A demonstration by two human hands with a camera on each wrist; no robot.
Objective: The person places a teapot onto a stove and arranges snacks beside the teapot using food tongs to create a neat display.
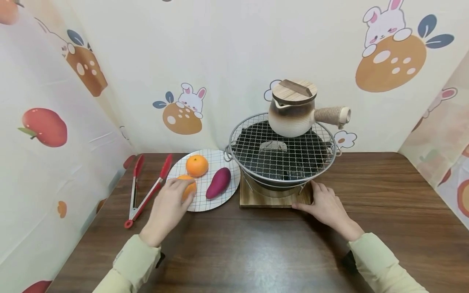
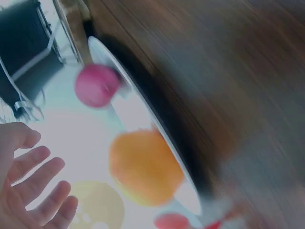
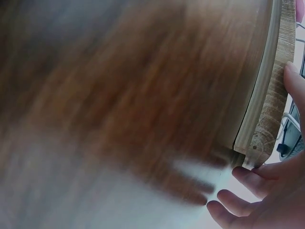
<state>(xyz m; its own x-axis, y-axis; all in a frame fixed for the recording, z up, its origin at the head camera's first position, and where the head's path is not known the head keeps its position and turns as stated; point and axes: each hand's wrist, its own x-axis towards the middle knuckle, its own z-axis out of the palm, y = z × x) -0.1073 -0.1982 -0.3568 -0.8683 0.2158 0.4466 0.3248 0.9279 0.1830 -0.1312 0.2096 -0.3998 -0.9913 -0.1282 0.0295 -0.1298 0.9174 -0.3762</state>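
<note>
My left hand (image 1: 169, 206) hovers over the nearer orange mandarin (image 1: 189, 188), partly covering it in the head view. The left wrist view shows the fingers (image 2: 40, 183) loosely spread and apart from the mandarin (image 2: 145, 167). A second mandarin (image 1: 197, 165) and a purple sweet potato (image 1: 218, 183) lie on the white checked plate (image 1: 206, 205). My right hand (image 1: 327, 204) holds the front right corner of the wooden board (image 1: 271, 201), thumb at the front edge and fingers at the side. On that board stands a black charcoal stove (image 1: 280, 185) topped by a wire grill (image 1: 253, 152).
A ceramic teapot (image 1: 291, 118) with a wooden lid and rope-wrapped handle sits on the back right of the grill. Red-tipped tongs (image 1: 146, 201) lie spread left of the plate. A patterned curtain (image 1: 227, 53) borders the wooden table (image 1: 242, 252) at the back and sides.
</note>
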